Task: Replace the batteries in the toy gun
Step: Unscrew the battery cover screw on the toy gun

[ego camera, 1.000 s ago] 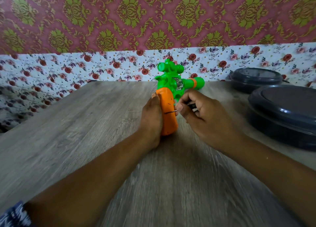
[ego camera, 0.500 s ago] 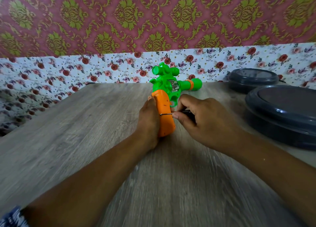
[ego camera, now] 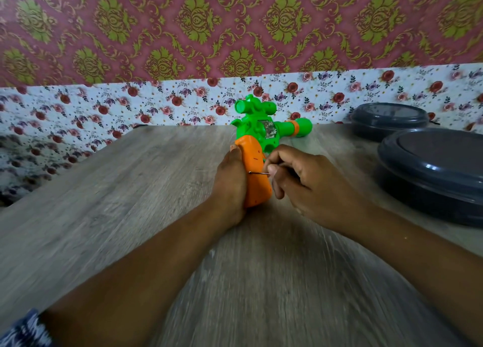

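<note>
A green toy gun [ego camera: 257, 129] with an orange grip [ego camera: 254, 174] stands on the wooden table [ego camera: 130, 203], barrel pointing right and away. My left hand [ego camera: 230, 187] wraps the grip from the left and holds it steady. My right hand [ego camera: 305, 187] is closed on a small screwdriver [ego camera: 259, 173]; its thin metal shaft runs level to the left and its tip meets the side of the orange grip. The screwdriver's handle is hidden in my fingers.
Two dark grey round lidded containers sit at the right: a larger one [ego camera: 433, 171] near my right forearm and a smaller one [ego camera: 389, 120] behind it by the wall. Flowered wallpaper [ego camera: 156, 103] runs along the table's far edge.
The view has shifted slightly. My right hand's fingers have turned around the screwdriver while its tip stays at the grip. The left hand keeps its hold on the gun.
</note>
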`<state>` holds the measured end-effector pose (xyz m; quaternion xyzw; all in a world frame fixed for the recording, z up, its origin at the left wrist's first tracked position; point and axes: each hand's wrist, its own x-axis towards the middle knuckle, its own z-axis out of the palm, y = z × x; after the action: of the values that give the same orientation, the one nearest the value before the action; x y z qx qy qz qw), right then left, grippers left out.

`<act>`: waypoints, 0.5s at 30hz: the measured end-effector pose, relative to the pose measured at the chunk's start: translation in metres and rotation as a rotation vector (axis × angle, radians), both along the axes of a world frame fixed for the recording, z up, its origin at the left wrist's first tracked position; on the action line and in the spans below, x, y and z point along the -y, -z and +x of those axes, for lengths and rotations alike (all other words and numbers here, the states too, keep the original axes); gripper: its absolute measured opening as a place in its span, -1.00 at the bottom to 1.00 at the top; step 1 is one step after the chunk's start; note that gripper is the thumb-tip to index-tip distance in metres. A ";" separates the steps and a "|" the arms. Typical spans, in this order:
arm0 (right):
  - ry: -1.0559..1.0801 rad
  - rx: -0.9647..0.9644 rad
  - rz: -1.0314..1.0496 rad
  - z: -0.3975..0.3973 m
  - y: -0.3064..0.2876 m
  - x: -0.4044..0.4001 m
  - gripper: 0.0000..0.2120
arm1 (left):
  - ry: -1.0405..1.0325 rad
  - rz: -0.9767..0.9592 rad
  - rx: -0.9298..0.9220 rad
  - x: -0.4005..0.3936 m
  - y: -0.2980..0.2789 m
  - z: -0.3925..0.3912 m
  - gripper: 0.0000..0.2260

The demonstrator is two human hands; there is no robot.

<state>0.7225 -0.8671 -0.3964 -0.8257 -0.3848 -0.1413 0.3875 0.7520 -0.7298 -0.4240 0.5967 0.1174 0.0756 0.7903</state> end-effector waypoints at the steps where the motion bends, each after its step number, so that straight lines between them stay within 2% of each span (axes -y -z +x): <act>1: 0.010 0.004 0.005 0.000 0.000 0.000 -0.92 | 0.001 -0.004 -0.007 0.000 0.000 0.000 -0.55; 3: 0.034 0.005 -0.006 0.002 0.000 0.000 -0.94 | 0.011 -0.011 -0.007 0.000 0.000 0.000 -0.56; 5: 0.041 -0.002 -0.029 0.001 0.001 -0.001 -0.84 | 0.016 -0.008 -0.004 0.001 -0.001 0.000 -0.62; 8: 0.042 -0.021 -0.068 -0.001 0.003 -0.004 -0.78 | 0.026 0.046 -0.007 0.001 -0.001 0.000 -0.57; 15: 0.121 -0.165 0.252 0.008 0.005 -0.004 -0.75 | 0.020 0.037 0.021 0.004 0.000 -0.002 -0.62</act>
<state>0.7305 -0.8629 -0.4014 -0.8010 -0.2804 -0.1435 0.5091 0.7505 -0.7340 -0.4236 0.6114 0.1017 0.0760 0.7811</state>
